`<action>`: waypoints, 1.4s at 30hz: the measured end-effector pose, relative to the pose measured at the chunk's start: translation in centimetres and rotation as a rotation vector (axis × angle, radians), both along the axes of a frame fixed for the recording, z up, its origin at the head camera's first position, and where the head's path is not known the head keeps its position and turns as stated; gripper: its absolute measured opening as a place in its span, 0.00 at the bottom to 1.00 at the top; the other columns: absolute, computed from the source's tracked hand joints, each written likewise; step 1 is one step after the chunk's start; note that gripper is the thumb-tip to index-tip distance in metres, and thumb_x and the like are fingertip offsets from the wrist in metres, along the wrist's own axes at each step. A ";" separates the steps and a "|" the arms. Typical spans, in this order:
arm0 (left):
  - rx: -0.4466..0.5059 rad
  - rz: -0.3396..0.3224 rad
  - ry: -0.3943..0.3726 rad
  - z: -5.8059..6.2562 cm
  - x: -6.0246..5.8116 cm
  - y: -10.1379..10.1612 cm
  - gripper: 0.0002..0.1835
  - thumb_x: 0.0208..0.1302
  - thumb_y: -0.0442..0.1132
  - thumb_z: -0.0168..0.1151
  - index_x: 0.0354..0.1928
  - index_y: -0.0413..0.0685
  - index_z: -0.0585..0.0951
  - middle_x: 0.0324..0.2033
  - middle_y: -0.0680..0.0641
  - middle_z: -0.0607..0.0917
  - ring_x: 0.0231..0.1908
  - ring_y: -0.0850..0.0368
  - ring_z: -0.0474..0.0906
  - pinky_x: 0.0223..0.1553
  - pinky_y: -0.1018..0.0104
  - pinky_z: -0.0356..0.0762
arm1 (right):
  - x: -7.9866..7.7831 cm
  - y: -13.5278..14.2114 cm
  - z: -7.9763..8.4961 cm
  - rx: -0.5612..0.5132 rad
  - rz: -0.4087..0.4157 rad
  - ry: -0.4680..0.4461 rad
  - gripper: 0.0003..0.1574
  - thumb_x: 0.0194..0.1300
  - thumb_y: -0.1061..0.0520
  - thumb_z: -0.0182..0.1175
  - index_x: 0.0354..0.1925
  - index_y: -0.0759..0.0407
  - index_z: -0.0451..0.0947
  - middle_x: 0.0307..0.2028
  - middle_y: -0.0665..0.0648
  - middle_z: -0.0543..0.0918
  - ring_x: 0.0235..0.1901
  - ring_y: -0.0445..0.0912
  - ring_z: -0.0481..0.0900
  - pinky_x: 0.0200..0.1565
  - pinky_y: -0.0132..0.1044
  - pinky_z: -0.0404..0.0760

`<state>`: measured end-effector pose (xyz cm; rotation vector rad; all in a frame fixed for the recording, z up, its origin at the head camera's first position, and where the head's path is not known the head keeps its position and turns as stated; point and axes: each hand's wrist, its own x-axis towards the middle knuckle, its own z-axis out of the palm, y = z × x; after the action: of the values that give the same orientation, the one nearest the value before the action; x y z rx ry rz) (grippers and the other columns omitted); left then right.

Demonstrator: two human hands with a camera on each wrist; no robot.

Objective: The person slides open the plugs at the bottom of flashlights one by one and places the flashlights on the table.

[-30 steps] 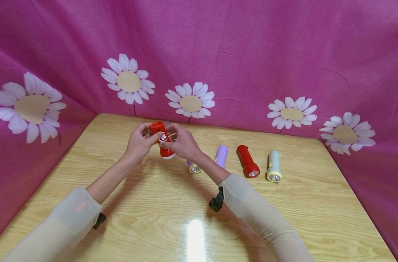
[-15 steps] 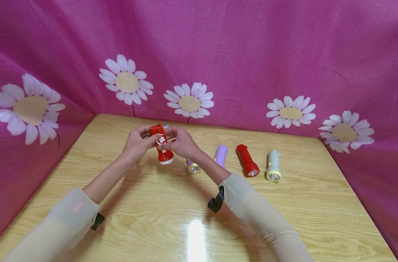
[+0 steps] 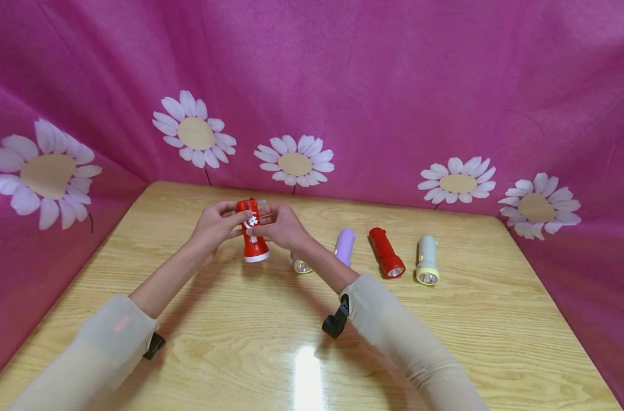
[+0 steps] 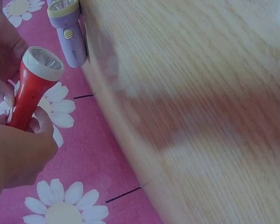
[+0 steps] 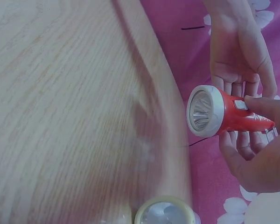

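A red flashlight (image 3: 254, 249) with a white lens rim is held off the table, lens end down, at the left of the head view. My left hand (image 3: 212, 229) grips its body from the left, thumb on the white flower print. From the other side my right hand (image 3: 285, 228) pinches it, thumb near the white switch (image 5: 241, 105) that shows in the right wrist view. A small grey piece (image 3: 261, 202) sticks out at the flashlight's tail end. The left wrist view shows the clear lens (image 4: 45, 58) facing the camera.
Right of my hands a purple flashlight (image 3: 345, 242), a red one (image 3: 386, 254) and a pale grey one (image 3: 427, 261) lie on the wooden table (image 3: 229, 342). Another purple flashlight (image 3: 302, 266) is partly hidden by my right hand. A pink flowered cloth (image 3: 373, 103) hangs behind.
The held red flashlight has come slightly down and toward me and stands straighter, its lens end lower. Both hands keep their hold. The flashlights on the table stay put.
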<state>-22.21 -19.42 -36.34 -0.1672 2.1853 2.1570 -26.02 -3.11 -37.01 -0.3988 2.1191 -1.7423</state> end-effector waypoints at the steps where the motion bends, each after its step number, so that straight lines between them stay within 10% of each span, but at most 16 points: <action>1: 0.001 0.002 -0.008 0.0 0.0 0.0 0.28 0.72 0.37 0.59 0.67 0.29 0.66 0.59 0.35 0.73 0.54 0.49 0.75 0.54 0.60 0.80 | 0.0 0.0 0.0 -0.007 -0.007 -0.011 0.19 0.60 0.67 0.70 0.49 0.69 0.76 0.39 0.59 0.81 0.38 0.47 0.80 0.41 0.39 0.86; 42: -0.051 -0.055 -0.144 -0.9 -1.4 -0.7 0.28 0.71 0.34 0.56 0.68 0.30 0.62 0.60 0.35 0.70 0.52 0.47 0.73 0.60 0.49 0.74 | 0.1 -2.1 -2.6 -0.096 -0.186 -0.156 0.20 0.59 0.65 0.70 0.49 0.69 0.77 0.36 0.62 0.86 0.33 0.51 0.86 0.40 0.40 0.87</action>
<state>-23.62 -20.12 -37.22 -0.2542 2.1399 1.9953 -25.88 -5.16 -39.62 -0.0884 2.0222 -1.9148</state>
